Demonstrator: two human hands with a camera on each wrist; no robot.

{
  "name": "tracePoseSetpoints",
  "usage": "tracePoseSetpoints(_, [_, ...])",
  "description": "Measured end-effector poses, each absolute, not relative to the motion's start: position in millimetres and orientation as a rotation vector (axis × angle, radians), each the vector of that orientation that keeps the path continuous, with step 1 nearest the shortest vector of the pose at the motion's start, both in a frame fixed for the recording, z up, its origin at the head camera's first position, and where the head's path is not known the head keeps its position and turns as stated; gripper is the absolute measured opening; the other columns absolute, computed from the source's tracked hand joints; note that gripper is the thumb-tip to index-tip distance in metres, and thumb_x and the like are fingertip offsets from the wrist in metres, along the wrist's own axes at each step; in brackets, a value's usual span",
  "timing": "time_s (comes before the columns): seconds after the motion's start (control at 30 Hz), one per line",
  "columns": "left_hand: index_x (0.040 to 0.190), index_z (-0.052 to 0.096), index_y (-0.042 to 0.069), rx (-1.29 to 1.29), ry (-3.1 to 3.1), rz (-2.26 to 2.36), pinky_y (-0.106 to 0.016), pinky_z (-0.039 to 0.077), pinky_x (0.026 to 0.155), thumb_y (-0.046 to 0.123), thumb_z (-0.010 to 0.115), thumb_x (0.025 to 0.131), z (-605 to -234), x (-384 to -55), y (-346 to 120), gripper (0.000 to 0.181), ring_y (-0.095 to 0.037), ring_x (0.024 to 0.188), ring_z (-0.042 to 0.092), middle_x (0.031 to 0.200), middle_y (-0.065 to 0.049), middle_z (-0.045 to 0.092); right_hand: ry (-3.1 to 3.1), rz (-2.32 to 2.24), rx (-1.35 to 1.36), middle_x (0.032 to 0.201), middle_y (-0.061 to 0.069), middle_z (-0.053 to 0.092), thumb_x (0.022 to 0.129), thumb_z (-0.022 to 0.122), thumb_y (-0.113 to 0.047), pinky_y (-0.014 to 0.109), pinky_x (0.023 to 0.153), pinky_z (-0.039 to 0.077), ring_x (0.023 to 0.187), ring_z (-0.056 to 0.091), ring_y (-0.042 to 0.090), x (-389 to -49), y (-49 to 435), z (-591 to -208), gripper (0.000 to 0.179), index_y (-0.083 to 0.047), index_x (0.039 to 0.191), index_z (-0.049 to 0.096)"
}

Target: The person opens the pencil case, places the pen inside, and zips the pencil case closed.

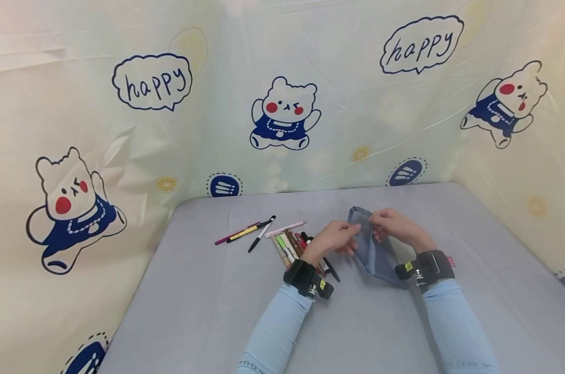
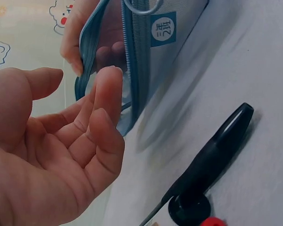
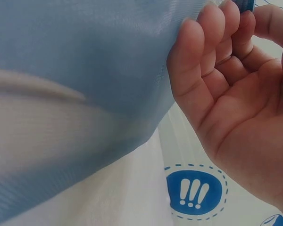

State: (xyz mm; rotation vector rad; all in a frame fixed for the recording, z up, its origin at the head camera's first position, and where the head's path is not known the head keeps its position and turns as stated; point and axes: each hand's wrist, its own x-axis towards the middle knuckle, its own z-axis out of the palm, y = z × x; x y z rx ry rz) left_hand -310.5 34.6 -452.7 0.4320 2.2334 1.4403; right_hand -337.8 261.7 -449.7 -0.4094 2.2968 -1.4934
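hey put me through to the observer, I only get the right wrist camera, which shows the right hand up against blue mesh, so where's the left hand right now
Observer: In the left wrist view, the left hand is at the opening of the blue pouch, thumb spread away from the fingers.
Operator: okay and is that pouch zipped or open
Observer: Open: the same view shows the two sides of the zipper standing apart.
Operator: got it, anything lying near the pouch
Observer: Yes, the head view shows a bunch of pens on the table, to the left of the pouch.
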Motion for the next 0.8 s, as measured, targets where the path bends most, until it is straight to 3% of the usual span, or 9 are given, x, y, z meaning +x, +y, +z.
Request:
tracePoseSetpoints(0.23, [0.117, 0.065, 0.003, 0.459, 2.246, 1.453, -0.029, 0.05, 0.058, 0.046, 0.048, 0.101, -450.2, -310.1, 32.3, 0.048, -0.015, 0.067, 0.068, 0.081, -0.001, 0.072, 2.27, -1.515, -0.426, 0.07, 0.003, 0.053, 0.101, 0.046, -0.017, 0.031, 0.063, 0.053, 0.063, 0.058, 0.014, -335.5, 263.2, -447.2, 0.027, -0.005, 0.078, 0.052])
tracePoseSetpoints(0.53, [0.117, 0.065, 0.006, 0.506, 2.288, 1.394, -0.034, 0.056, 0.065, 0.042, 0.049, 0.101, -448.2, -308.1, 19.7, 0.042, -0.014, 0.07, 0.07, 0.086, -0.003, 0.073, 2.275, -1.524, -0.448, 0.069, 0.003, 0.053, 0.101, 0.045, -0.016, 0.031, 0.063, 0.053, 0.062, 0.058, 0.016, -335.3, 263.9, -444.4, 0.028, -0.003, 0.076, 0.049])
tracePoseSetpoints(0.8, [0.12, 0.065, 0.011, 0.563, 2.427, 1.272, -0.03, 0.054, 0.067, 0.04, 0.047, 0.102, -439.0, -310.2, 4.7, 0.038, -0.014, 0.074, 0.069, 0.088, -0.001, 0.072, 2.28, -1.512, -0.454, 0.069, 0.004, 0.052, 0.101, 0.046, -0.017, 0.032, 0.064, 0.054, 0.063, 0.058, 0.016, -334.5, 266.4, -442.2, 0.027, -0.002, 0.078, 0.05])
